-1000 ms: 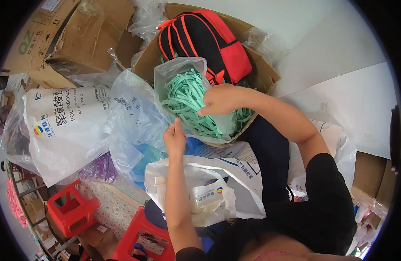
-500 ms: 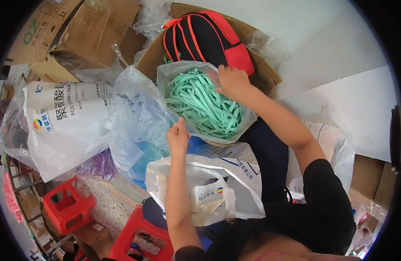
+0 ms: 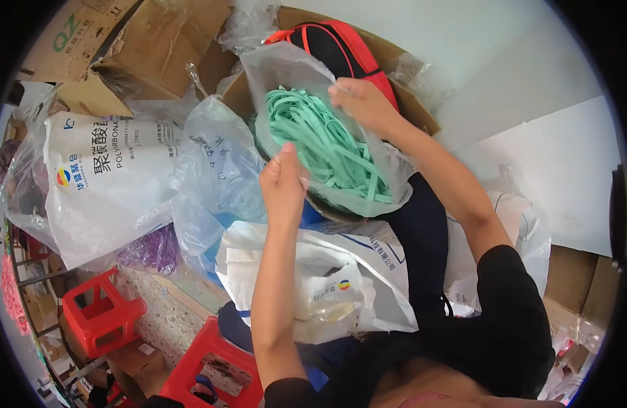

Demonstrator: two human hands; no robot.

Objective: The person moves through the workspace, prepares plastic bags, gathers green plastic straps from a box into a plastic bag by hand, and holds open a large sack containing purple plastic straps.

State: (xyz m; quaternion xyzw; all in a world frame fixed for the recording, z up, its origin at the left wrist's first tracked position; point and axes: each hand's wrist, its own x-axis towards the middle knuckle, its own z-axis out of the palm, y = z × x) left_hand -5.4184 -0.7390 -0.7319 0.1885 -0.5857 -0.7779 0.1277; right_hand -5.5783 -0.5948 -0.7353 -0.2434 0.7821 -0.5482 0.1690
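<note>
A translucent plastic bag (image 3: 286, 62) stands with its mouth raised, full of mint-green flat strips (image 3: 334, 146). My left hand (image 3: 283, 178) is closed on the near left edge of the bag, thumb up. With its fingers pinched, my right hand (image 3: 360, 102) grips the bag's far right edge, beside the red and black backpack (image 3: 360, 47). Below the bag, an open white printed sack (image 3: 327, 272) lies across my lap, with crumpled plastic inside.
A white printed sack (image 3: 109, 183) and a clear bag (image 3: 222, 156) lie to the left. Two red stools (image 3: 103, 313) stand at the lower left. Cardboard boxes (image 3: 157, 47) are behind, and a purple bag (image 3: 150, 250) lies near the stools.
Both hands have moved up with the bag's edges. The bag's far side now rises higher, covering part of the backpack, and the strips have shifted slightly.
</note>
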